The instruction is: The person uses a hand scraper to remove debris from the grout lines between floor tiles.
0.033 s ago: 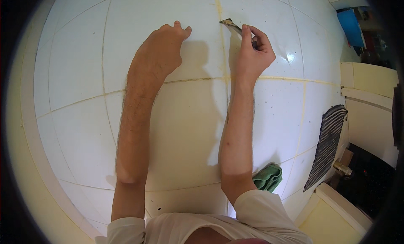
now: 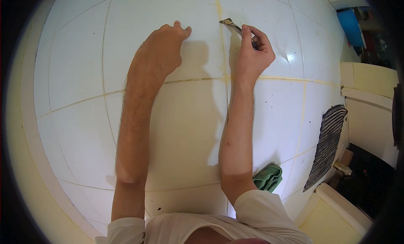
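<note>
Your right hand [image 2: 252, 54] has its fingers clamped on the scraper [image 2: 232, 25], unmoved at the yellowed grout line [image 2: 219, 17] at 12 o'clock, your left hand [image 2: 162, 48] flat, fingers together.

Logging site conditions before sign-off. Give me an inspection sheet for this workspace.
Surface: white tiled floor, grout lines yellowed and dirty.
Job's things: flat scraper blade, tip on the vertical grout line.
Clutter: crumpled green cloth; striped dark mat.
Hands: right hand pinches the scraper; left hand rests palm-down on the tile.
Cables: nothing seen.
Surroundings: cream cabinet edge; blue object at the upper right.
</note>
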A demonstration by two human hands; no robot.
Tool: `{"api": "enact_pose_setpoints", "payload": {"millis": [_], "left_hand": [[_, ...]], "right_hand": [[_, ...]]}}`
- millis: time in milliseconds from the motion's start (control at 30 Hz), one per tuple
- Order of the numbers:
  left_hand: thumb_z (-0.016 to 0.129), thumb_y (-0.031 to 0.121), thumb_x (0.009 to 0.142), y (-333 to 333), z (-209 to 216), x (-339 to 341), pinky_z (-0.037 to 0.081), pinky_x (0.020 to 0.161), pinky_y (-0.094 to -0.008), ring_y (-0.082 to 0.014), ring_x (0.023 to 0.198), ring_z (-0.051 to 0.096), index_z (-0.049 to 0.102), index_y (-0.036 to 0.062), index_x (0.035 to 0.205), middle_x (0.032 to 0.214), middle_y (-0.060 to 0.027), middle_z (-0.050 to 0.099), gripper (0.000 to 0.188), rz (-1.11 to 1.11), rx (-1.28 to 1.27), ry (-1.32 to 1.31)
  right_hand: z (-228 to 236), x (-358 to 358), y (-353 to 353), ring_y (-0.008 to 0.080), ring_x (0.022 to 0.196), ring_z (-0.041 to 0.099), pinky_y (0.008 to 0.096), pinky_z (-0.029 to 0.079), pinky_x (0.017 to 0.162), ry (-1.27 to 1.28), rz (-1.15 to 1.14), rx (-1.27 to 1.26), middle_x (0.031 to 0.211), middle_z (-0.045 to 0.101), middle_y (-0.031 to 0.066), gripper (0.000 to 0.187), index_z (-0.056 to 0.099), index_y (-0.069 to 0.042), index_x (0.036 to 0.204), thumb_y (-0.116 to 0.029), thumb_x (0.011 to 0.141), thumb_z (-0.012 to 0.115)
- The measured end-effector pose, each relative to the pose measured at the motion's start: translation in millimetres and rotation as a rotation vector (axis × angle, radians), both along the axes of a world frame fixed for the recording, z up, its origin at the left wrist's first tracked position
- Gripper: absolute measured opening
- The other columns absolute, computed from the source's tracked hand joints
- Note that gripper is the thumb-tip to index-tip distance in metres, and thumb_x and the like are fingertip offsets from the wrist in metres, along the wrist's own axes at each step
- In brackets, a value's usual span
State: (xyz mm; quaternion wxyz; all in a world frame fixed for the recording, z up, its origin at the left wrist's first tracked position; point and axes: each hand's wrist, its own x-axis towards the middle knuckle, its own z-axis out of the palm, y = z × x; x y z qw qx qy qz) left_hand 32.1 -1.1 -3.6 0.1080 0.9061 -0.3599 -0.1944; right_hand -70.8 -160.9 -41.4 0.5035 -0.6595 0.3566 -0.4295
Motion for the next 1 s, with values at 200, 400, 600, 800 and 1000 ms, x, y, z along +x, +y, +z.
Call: {"api": "enact_pose_setpoints", "payload": {"millis": [200,400,600,800,1000], "left_hand": [[0.079,-0.005,0.068,1,-1,0,0.052,0.106,-0.0430,-0.0316,0.129,0.055,0.054,0.0165,0.146,0.155,-0.0091,0.048,0.085,0.028,0.011,0.003],[0.080,-0.004,0.068,-2,-5,-1,0.052,0.106,-0.0431,-0.0319,0.129,0.055,0.054,0.0163,0.146,0.154,-0.0098,0.049,0.085,-0.001,-0.003,0.004],[0.081,-0.003,0.067,4,5,2,0.052,0.105,-0.0433,-0.0329,0.126,0.057,0.053,0.0148,0.146,0.153,-0.0119,0.050,0.086,-0.002,0.042,-0.024],[0.081,-0.003,0.066,-3,-12,1,0.053,0.105,-0.0441,-0.0342,0.126,0.057,0.054,0.0143,0.146,0.152,-0.0130,0.051,0.086,-0.026,-0.015,-0.031],[0.082,-0.002,0.066,1,-4,2,0.053,0.105,-0.0442,-0.0352,0.125,0.057,0.056,0.0135,0.144,0.152,-0.0132,0.051,0.084,-0.052,-0.022,-0.043]], "right_hand": [[-4,2,1,0.0037,0.055,0.034,0.0246,0.026,0.051,0.046,0.059,-0.024,0.061,0.047,-0.0057,0.015,0.074,0.002,0.093,-0.013,0.090,0.076],[-3,-1,-2,0.0039,0.055,0.032,0.0253,0.024,0.051,0.031,0.005,-0.033,0.061,0.044,-0.0065,0.016,0.075,0.003,0.092,-0.013,0.090,0.077],[-3,4,2,0.0041,0.055,0.033,0.0254,0.025,0.051,0.040,0.041,-0.025,0.060,0.043,-0.0069,0.015,0.075,0.001,0.093,-0.012,0.089,0.077],[-11,1,-3,0.0042,0.058,0.037,0.0235,0.030,0.052,0.056,0.019,-0.134,0.063,0.048,-0.0053,0.011,0.076,0.000,0.094,-0.009,0.088,0.076],[0,1,3,0.0037,0.058,0.038,0.0222,0.030,0.052,-0.072,-0.113,-0.076,0.067,0.051,-0.0054,0.009,0.075,0.000,0.094,-0.008,0.090,0.074]]}}
